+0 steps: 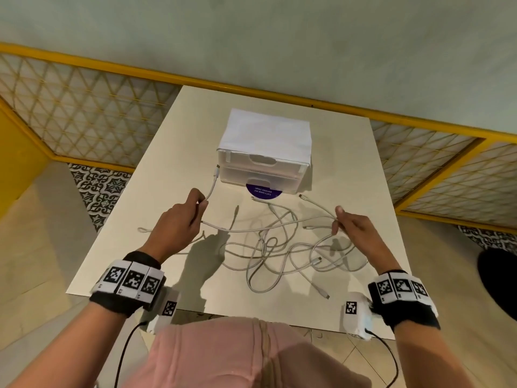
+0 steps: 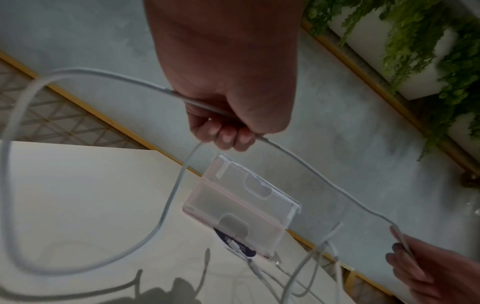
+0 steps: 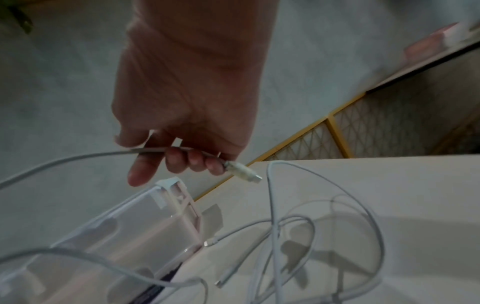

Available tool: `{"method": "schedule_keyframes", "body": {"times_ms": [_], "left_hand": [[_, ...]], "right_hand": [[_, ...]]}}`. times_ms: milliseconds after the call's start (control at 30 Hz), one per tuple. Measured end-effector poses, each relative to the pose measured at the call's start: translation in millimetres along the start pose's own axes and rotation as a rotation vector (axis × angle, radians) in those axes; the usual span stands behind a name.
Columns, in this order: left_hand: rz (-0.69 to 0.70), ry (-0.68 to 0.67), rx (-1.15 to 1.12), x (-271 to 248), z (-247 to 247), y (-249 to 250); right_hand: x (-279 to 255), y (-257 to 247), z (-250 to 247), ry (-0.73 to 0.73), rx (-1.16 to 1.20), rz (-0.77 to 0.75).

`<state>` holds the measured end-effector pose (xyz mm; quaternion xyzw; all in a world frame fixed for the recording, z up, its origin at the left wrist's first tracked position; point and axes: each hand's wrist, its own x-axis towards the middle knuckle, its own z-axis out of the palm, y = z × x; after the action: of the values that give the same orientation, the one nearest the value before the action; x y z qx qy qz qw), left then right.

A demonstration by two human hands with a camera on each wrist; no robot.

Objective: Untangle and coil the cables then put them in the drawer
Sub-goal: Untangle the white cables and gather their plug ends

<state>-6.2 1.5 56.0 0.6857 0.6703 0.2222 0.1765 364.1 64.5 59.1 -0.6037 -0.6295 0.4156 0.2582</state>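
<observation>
A white cable (image 1: 251,229) (image 2: 311,168) stretches above the table between my two hands. My left hand (image 1: 200,204) (image 2: 226,135) grips it in curled fingers, with a loop (image 2: 15,185) hanging out to the left and one plug end (image 1: 216,170) pointing toward the drawer unit. My right hand (image 1: 337,222) (image 3: 182,160) holds the same cable close to its other plug (image 3: 244,173). Below lies a tangle of several white cables (image 1: 279,259) (image 3: 285,236). The clear two-drawer unit (image 1: 265,163) (image 2: 241,203) (image 3: 116,226) stands behind, both drawers shut.
The pale table (image 1: 156,169) is small; its near edge is at my body and its far edge meets a yellow-trimmed wall. A purple round sticker (image 1: 264,191) lies under the drawer unit's front. A dark object (image 1: 498,275) sits on the floor at right.
</observation>
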Motion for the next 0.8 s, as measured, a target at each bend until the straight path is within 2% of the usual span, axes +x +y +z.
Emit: {"method": "schedule_keyframes", "body": {"times_ms": [133, 300, 400, 467, 533, 600, 700, 800], "left_hand": [[0.046, -0.044, -0.021, -3.0, -1.6, 9.5], [-0.015, -0.261, -0.086, -7.3, 8.1, 8.3], [-0.069, -0.25, -0.252, -8.8, 10.8, 15.1], [-0.111, -0.225, -0.371, -8.1, 10.0, 19.3], [-0.134, -0.205, -0.465, -6.6, 8.6, 20.6], [-0.158, -0.193, -0.544, -4.6, 7.2, 20.9], [-0.202, -0.181, -0.638, 1.3, 8.2, 22.4], [-0.216, -0.177, -0.693, 5.2, 9.0, 25.4]], "right_hand": [[-5.8, 2.8, -3.9, -0.027, 0.072, 0.055], [-1.5, 30.9, 7.9, -0.138, -0.109, 0.222], [2.1, 37.0, 17.5, -0.057, -0.212, 0.23], [10.2, 31.5, 22.6, 0.068, -0.206, 0.204], [25.4, 19.5, 30.3, 0.125, -0.229, 0.135], [45.8, 6.5, 43.7, 0.093, -0.231, 0.06], [73.6, -3.2, 68.6, -0.031, -0.222, -0.024], [90.6, 6.5, 90.3, -0.117, -0.359, -0.083]]}}
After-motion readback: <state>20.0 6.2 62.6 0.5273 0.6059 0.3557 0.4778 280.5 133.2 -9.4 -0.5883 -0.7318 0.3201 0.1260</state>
